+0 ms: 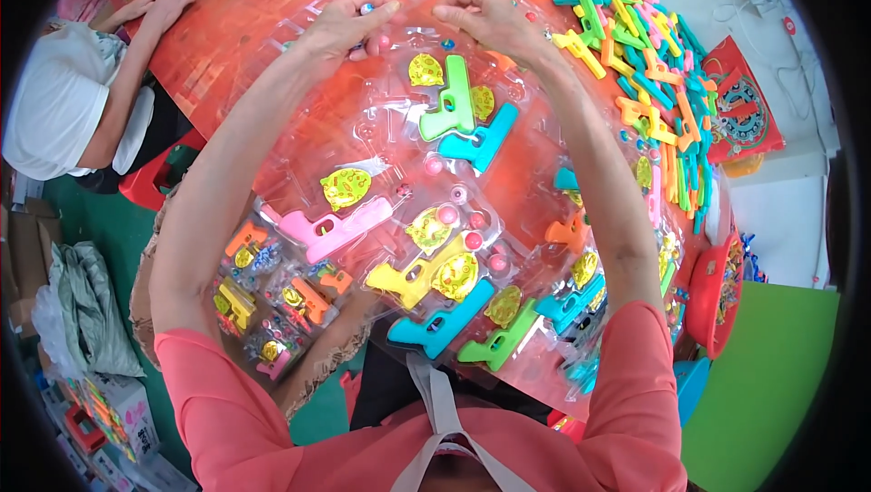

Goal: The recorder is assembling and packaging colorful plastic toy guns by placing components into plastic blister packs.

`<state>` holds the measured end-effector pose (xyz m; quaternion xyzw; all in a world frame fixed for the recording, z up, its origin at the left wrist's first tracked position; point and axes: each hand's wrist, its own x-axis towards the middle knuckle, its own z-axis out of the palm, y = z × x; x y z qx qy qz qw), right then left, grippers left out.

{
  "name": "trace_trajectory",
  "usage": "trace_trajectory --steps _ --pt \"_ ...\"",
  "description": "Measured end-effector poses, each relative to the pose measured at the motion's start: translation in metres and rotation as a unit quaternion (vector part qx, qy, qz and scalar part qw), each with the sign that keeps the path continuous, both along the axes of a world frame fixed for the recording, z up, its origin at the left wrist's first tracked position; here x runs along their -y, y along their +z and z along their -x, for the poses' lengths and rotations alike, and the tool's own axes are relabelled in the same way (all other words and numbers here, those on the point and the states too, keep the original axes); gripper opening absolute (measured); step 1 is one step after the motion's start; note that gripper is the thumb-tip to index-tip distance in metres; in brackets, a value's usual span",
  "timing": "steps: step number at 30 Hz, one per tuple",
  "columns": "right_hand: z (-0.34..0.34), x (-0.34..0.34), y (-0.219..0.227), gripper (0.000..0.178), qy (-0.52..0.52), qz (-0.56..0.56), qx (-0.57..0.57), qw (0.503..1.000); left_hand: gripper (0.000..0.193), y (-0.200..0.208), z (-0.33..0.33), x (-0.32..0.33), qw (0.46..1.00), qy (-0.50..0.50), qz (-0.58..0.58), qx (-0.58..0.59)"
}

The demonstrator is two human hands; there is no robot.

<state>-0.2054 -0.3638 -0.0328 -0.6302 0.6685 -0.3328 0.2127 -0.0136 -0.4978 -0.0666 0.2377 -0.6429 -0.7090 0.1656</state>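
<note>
My left hand (343, 29) is over the far part of the table, its fingers closed around a small blue-and-white ball (366, 9). A pink ball (384, 41) shows just under those fingers; whether it is held I cannot tell. Across from it, my right hand (494, 22) has thumb and forefinger close together, and anything between them is too small to make out. Below both hands lie clear plastic blister trays holding a green toy pistol (448, 102), a teal toy pistol (482, 140), yellow printed discs (425, 70) and pink balls (433, 165).
More filled trays with a pink pistol (328, 227) and a yellow pistol (408, 281) lie nearer me. Loose toy pistols (649, 65) are heaped at the right, above a red basin (712, 297). A cardboard box (331, 360) holds packed trays. Another person's hands (166, 2) rest at far left.
</note>
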Motion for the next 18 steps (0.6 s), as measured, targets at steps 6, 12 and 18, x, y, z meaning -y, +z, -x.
trace_trajectory --steps 6,12,18 --pt "-0.024 0.028 -0.005 0.028 -0.087 0.054 0.269 0.958 0.022 0.0 -0.014 0.004 0.99 0.06 -0.106 -0.065" --pt "-0.033 0.051 -0.028 0.026 -0.049 0.098 0.339 0.934 0.031 0.011 -0.052 -0.004 0.992 0.005 -0.126 0.028" --pt "-0.017 0.016 -0.008 0.026 -0.147 0.068 0.239 0.957 0.031 0.009 -0.08 -0.027 0.983 -0.036 0.059 0.168"
